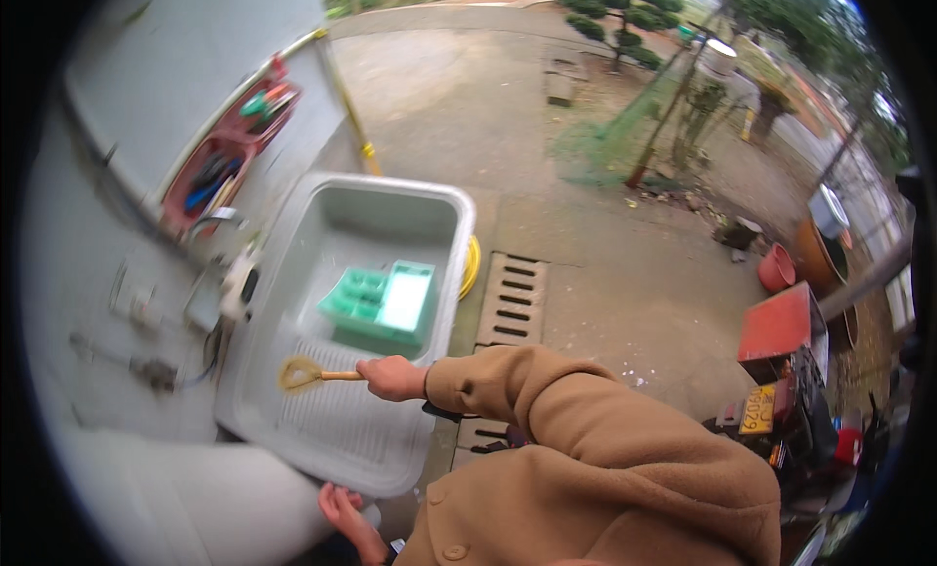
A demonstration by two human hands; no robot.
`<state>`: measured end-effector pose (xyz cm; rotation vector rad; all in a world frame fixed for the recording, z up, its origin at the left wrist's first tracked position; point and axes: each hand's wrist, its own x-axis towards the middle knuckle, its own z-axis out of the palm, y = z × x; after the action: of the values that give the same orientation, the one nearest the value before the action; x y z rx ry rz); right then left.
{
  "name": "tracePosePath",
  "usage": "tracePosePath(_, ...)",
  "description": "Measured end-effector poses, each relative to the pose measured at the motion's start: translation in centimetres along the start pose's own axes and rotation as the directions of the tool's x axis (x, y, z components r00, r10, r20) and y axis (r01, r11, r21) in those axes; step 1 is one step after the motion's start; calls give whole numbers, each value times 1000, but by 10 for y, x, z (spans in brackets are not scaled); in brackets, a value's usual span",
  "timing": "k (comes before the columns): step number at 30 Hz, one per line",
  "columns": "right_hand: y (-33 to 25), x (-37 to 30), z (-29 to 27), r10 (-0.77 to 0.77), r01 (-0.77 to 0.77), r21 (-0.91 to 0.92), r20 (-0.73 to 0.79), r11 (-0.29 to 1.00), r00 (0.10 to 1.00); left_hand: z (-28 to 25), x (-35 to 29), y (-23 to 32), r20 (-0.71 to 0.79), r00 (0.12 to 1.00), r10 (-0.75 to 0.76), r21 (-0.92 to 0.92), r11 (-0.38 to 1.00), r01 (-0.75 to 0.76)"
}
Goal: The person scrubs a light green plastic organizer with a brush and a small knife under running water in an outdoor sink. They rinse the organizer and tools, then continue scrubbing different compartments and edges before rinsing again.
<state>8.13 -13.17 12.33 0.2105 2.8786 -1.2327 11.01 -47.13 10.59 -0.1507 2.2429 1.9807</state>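
My right hand (392, 379) grips the wooden handle of a small brush (305, 374) with a yellowish looped head. The head lies on the ribbed drainboard of a grey outdoor sink (429, 200). In the sink's basin a teal plastic tray (383, 303) with several compartments sits tilted, one section looking white. My left hand (342, 512) is low at the sink's near corner, fingers curled against the pale surface below the rim, with nothing visible in it. A brown coat sleeve covers my right arm.
A tap (223, 218) and fittings hang on the grey wall left of the sink, under a red rack (220, 156) of tools. A metal drain grate (512, 298) and a yellow hose (472, 263) lie beside the sink. A red scooter (786, 371) and orange pots (781, 266) stand right.
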Motion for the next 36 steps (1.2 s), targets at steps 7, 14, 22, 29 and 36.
tracePosePath(7, 128, -67, -121, 368, -319, 227, -219, 920, 904, 250, 146, 76, 642, 732, -226, -264, 831, 489)
tracePosePath(14, 168, -97, -172, 485, -388, 386, -194, 837, 852, 340, 253, 77, 594, 741, -314, -530, 540, 654)
tracePosePath(22, 176, -33, -178, 511, -432, 418, -95, 799, 854, 356, 337, 129, 597, 788, -154, -635, 510, 580)
tracePosePath(29, 147, 78, -164, 413, -568, 807, 467, 163, 781, 341, 288, 150, 305, 938, -167, -469, 830, 300)
tracePosePath(36, 79, 236, -84, 324, -614, 789, 587, -24, 742, 314, 234, 115, 131, 938, -320, -609, 721, 331)
